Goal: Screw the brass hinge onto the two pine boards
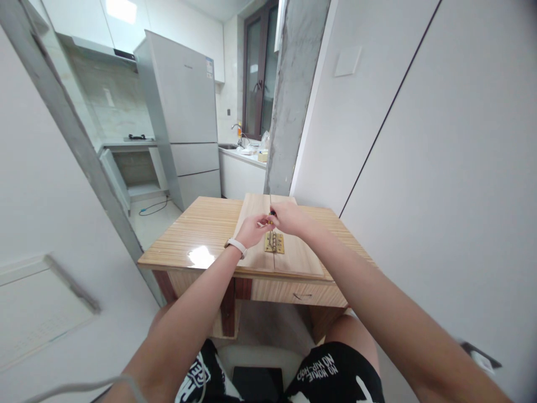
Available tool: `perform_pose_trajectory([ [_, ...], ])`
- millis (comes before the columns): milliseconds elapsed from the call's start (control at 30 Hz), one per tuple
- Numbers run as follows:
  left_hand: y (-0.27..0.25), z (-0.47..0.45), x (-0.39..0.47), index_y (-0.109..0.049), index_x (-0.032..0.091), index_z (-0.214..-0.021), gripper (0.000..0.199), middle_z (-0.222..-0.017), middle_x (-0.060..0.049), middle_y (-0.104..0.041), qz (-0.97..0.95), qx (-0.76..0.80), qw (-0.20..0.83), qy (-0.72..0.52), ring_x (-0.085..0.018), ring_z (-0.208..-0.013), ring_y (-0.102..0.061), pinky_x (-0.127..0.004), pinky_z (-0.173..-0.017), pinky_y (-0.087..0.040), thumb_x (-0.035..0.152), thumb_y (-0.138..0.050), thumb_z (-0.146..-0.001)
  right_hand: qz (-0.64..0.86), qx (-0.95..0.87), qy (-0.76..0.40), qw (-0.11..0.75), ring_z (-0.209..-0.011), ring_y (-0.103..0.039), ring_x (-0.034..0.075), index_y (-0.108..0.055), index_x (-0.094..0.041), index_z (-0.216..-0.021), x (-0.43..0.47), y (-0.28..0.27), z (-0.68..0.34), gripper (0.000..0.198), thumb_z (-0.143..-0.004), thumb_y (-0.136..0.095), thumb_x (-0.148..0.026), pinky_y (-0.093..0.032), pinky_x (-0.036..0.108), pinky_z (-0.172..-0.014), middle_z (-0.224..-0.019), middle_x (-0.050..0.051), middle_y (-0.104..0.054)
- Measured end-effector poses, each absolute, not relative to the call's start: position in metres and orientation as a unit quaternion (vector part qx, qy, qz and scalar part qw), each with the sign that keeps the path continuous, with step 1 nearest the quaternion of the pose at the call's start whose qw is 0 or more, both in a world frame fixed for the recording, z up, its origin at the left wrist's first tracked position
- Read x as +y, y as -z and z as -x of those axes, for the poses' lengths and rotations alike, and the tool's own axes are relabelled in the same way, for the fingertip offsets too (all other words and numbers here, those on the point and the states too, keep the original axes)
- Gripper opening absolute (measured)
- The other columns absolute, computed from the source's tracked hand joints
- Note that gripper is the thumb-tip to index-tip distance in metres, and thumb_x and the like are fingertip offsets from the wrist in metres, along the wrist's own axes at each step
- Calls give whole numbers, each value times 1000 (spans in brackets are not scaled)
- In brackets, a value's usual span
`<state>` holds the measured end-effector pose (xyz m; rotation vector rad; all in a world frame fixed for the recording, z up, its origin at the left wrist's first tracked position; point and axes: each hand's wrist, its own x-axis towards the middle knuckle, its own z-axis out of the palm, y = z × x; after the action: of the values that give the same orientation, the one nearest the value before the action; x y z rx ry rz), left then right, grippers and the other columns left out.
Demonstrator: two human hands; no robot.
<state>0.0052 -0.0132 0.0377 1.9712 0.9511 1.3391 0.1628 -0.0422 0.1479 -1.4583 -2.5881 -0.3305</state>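
A screwdriver with a yellow and black handle stands nearly upright over a brass hinge. From above, my right hand is wrapped round its handle. My left hand, wearing a white wristband, has its fingers closed at the lower part of the same screwdriver; whether a screw is also between them is too small to tell. The hinge lies flat across the seam between two pale wooden boards, the left board and the right board.
The boards lie on a glossy wood-grain desk with a drawer in front. A grey wall edge and white panels stand close on both sides. Behind are a fridge, a sink counter and a cable on the floor.
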Motion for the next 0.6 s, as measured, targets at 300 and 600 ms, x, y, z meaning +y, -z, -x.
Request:
perform_pose_trajectory([
  [300, -38, -3, -22, -73, 18, -96, 26, -89, -6, -74, -717, 373, 289, -513, -16, -80, -68, -27, -74, -54, 39, -75, -81, 521, -839, 132, 80, -102, -68, 27, -69, -13, -105, -47, -145, -155, 36, -100, -51, -43, -46, 31, -87, -106, 17, -74],
  [600, -44, -17, -42, -72, 18, -88, 11, -82, -4, -75, -689, 426, 224, -542, -17, -78, -70, -27, -71, -53, 27, -70, -83, 574, -802, 120, 115, -97, -69, 30, -70, -12, -101, -55, -142, -146, 32, -97, -52, -38, -48, 33, -80, -99, 19, -74],
])
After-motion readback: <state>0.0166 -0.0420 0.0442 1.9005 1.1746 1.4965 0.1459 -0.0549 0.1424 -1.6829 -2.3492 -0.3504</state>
